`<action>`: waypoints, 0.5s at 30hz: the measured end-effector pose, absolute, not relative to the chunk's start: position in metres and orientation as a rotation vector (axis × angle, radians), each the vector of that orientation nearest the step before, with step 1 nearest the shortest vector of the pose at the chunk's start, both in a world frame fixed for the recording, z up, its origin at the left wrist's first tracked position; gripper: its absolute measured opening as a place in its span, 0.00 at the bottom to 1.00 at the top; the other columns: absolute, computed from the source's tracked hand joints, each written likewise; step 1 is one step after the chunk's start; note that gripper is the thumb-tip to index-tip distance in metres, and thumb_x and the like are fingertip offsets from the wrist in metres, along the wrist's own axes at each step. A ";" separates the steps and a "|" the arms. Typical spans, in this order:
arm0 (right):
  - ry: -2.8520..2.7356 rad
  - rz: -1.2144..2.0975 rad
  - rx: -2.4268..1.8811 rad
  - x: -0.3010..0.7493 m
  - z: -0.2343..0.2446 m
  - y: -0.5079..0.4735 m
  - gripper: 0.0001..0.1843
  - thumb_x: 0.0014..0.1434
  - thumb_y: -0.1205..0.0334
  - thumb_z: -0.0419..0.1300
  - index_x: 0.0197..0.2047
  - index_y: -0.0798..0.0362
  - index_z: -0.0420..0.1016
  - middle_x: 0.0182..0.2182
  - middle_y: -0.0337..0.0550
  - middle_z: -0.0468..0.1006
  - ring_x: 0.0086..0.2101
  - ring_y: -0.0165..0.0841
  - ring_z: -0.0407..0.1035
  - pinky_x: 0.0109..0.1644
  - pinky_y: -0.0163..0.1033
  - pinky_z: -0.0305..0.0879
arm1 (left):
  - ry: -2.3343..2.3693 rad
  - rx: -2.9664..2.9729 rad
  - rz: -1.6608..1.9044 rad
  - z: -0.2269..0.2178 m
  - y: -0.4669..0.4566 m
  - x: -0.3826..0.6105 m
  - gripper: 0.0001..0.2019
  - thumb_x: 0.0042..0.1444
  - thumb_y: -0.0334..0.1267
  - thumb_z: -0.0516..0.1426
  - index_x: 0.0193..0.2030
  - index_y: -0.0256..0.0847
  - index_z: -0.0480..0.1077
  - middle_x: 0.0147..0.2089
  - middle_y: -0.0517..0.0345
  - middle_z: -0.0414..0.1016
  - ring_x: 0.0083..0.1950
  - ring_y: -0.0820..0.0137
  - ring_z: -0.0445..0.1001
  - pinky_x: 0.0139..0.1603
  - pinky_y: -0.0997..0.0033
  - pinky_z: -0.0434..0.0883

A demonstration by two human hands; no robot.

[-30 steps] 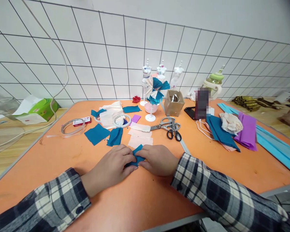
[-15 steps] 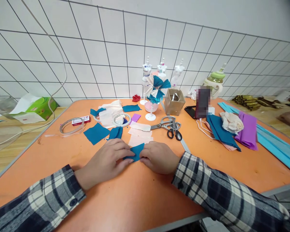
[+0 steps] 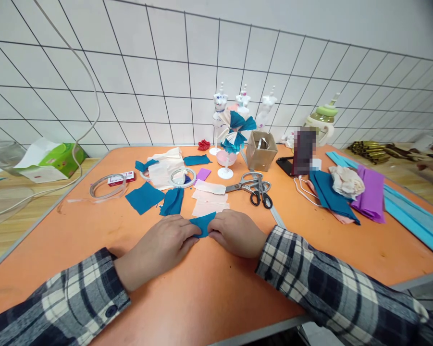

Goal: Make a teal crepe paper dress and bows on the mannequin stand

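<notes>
Work seemed partway: your left hand (image 3: 162, 241) and right hand (image 3: 238, 233) pinched opposite ends of a teal sheet (image 3: 203, 225), one teal-and-cream bow (image 3: 237, 121) looked finished, and a teal square (image 3: 144, 198) appeared unused.

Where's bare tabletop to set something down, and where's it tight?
Bare: between left sleeve and right sleeve, this side of left hand, right hand and the teal piece they hold; between left sleeve and clear tape; between right sleeve and purple sheet. Crowded: beyond the hands, where scraps, scissors, white tape and box sit close together.
</notes>
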State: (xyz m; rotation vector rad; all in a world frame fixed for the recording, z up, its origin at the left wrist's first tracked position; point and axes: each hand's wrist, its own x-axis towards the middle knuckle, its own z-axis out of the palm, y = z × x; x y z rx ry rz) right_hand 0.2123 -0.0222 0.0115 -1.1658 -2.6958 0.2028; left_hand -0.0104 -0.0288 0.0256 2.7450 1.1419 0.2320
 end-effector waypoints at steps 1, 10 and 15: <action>-2.692 0.218 -1.173 0.212 0.012 -0.022 0.09 0.66 0.60 0.56 0.39 0.52 0.76 0.36 0.40 0.78 0.38 0.33 0.67 0.39 0.38 0.55 | 1.161 2.732 0.224 0.025 -0.029 -0.010 0.10 0.65 0.35 0.53 0.43 0.45 0.76 0.39 0.57 0.80 0.42 0.63 0.75 0.43 0.62 0.65; -2.682 0.177 -1.294 0.207 0.014 -0.027 0.12 0.68 0.59 0.53 0.35 0.52 0.74 0.32 0.41 0.75 0.32 0.32 0.68 0.32 0.37 0.51 | 1.225 2.835 0.161 0.028 -0.031 -0.007 0.11 0.65 0.34 0.53 0.37 0.43 0.77 0.36 0.56 0.78 0.41 0.62 0.74 0.41 0.61 0.67; -2.685 0.231 -1.314 0.208 0.016 -0.027 0.10 0.68 0.60 0.53 0.43 0.49 0.75 0.36 0.40 0.77 0.35 0.33 0.70 0.33 0.36 0.54 | 1.200 2.856 0.145 0.025 -0.030 -0.011 0.09 0.65 0.34 0.54 0.39 0.43 0.77 0.36 0.56 0.79 0.41 0.62 0.76 0.42 0.61 0.68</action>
